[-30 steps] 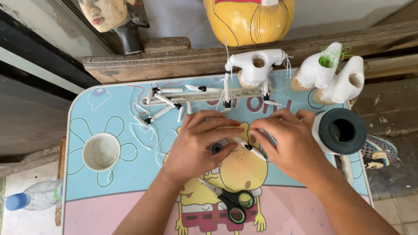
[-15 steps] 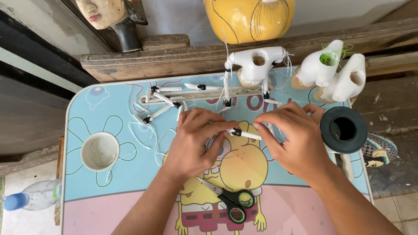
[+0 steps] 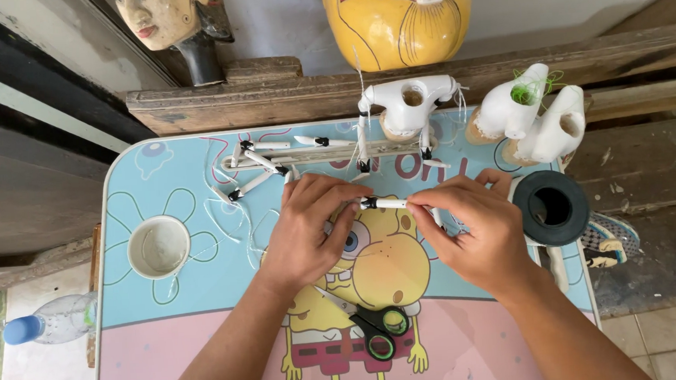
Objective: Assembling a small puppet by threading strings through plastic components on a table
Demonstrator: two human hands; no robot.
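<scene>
- The table (image 3: 206, 331), blue at the far end and pink nearer, carries a cartoon print; its near edge is cut off by the frame and both forearms cover part of the print.
- A yellow mask (image 3: 398, 14) and a carved head (image 3: 163, 17) stand on a wooden beam (image 3: 285, 99) beyond the table, both cut off at the top.
- The left hand (image 3: 309, 231) has its fingers curled in, tips pinching the black-banded end of a small white stick (image 3: 386, 203) held level over the table's middle.
- The right hand (image 3: 473, 232) pinches the stick's other end, fingers closed tight; the grip itself is hidden behind the knuckles.
- A roll of black tape (image 3: 552, 207) lies just beside the right hand.
- A white cup (image 3: 158, 246) stands well left of the hands.
- White figures (image 3: 537, 115) stand at the far right corner.
- A frame of white sticks (image 3: 304, 154) with black joints lies beyond the hands; thin threads around it are hard to trace.
- Scissors (image 3: 370, 329) with black-and-green handles lie between the forearms.
- A bottle (image 3: 49, 321) lies on the floor, cut off by the table edge.
</scene>
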